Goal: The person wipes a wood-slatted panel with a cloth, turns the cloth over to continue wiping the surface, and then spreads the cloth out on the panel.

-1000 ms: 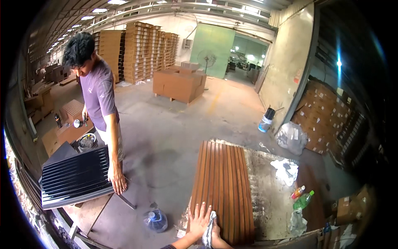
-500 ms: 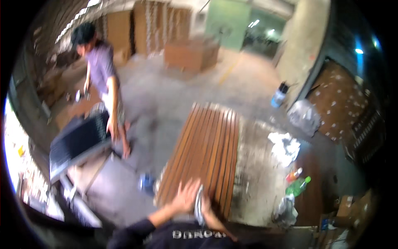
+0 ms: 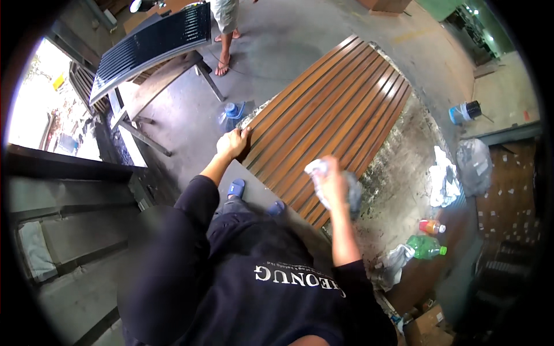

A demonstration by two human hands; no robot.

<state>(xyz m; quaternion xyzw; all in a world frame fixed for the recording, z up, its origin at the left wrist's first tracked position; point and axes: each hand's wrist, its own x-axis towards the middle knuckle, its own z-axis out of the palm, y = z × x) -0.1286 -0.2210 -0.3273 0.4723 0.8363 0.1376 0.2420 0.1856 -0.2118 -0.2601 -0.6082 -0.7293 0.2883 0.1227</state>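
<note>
A brown slatted wooden panel (image 3: 323,109) with dark grooves lies in front of me on a worn, pale-topped table (image 3: 392,167). My left hand (image 3: 233,142) grips the panel's near left corner, fingers bent over its edge. Over the panel's near right part, my right hand (image 3: 332,183) is closed on a white and grey cloth (image 3: 318,173), some of which bulges out beside the wrist. The cloth appears to rest on the slats. Most of the right fingers are hidden by the back of the hand and the cloth.
Right of the panel lie a white crumpled cloth (image 3: 443,179), a small red-labelled bottle (image 3: 431,226), a green bottle (image 3: 426,247) and a greyish rag (image 3: 396,263). A blue-capped jug (image 3: 232,111) stands on the floor at left. Beyond it, a dark ribbed panel (image 3: 153,49) rests on trestles near another person's legs (image 3: 225,34).
My hands were together over the panel with the cloth between them. Now the left is at the panel's left corner and the right has the cloth farther right. The view has tilted down.
</note>
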